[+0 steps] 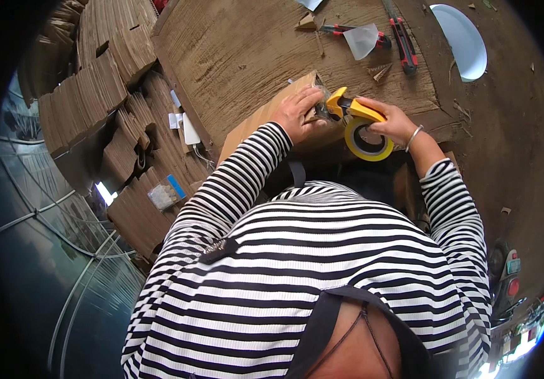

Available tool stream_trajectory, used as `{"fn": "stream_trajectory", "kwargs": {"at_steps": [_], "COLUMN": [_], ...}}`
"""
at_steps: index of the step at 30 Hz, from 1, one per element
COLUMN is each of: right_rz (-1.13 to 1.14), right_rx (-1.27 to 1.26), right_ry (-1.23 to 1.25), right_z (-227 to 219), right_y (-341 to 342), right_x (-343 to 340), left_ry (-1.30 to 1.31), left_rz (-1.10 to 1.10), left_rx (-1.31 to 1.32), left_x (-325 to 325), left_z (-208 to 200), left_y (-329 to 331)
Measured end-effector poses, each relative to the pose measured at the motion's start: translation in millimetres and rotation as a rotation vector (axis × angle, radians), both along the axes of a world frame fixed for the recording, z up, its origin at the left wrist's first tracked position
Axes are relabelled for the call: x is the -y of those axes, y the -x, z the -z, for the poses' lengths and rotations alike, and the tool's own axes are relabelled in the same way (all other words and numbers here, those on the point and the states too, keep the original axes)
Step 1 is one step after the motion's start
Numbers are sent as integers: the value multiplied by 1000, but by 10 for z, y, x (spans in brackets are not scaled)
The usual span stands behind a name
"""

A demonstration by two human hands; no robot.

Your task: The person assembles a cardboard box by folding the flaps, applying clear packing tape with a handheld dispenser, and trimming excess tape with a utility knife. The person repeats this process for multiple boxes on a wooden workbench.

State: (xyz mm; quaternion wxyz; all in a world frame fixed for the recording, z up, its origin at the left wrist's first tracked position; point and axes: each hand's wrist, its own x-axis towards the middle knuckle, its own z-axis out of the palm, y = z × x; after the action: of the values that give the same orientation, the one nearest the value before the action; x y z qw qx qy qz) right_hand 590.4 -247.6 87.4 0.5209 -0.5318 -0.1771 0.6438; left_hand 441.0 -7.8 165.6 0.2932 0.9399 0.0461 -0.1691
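A long brown cardboard box [253,121] lies slantwise in front of me at the near edge of the worktable. My left hand [298,115] grips its right end, with bent fingers over the corner. Clear tape shows beside those fingertips. A yellow tape dispenser [365,112] is held in my right hand [393,124], the fingers closed round its handle. Its head is against or very close to the box's end; I cannot tell which. Below the handle hangs the roll of yellowish tape [351,143].
Two red-and-black utility knives [403,47] lie on the wooden tabletop [240,54] at the far side, near a white paper scrap [361,40]. Stacks of flattened cardboard [86,95] stand at the left, with a white power bank [190,129] on them. A white disc [458,41] is far right.
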Motion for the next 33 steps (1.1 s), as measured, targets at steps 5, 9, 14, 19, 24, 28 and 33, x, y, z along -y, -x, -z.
{"fn": "stream_trajectory", "kwargs": {"at_steps": [5, 9, 14, 19, 24, 28, 33], "right_rz": [121, 172, 227, 191, -116, -720, -350], "right_rx": [43, 101, 123, 186, 158, 341, 303], "right_ry": [29, 94, 179, 293, 311, 313, 489], "right_z": [-204, -409, -658, -939, -581, -221, -643], "right_y": [278, 603, 1051, 1495, 1540, 1701, 2133], "right_x": [489, 782, 999, 983, 385, -608, -311], "left_ry": [33, 24, 27, -52, -119, -51, 15], "left_rz": [3, -5, -15, -5, -12, -22, -65], "left_rx": [32, -9, -23, 47, -11, -64, -42], "left_x": [11, 23, 44, 23, 41, 44, -94], "left_z": [-16, -51, -60, 23, 85, 28, 195], "left_y": [-57, -58, -69, -33, -22, -90, 204]}}
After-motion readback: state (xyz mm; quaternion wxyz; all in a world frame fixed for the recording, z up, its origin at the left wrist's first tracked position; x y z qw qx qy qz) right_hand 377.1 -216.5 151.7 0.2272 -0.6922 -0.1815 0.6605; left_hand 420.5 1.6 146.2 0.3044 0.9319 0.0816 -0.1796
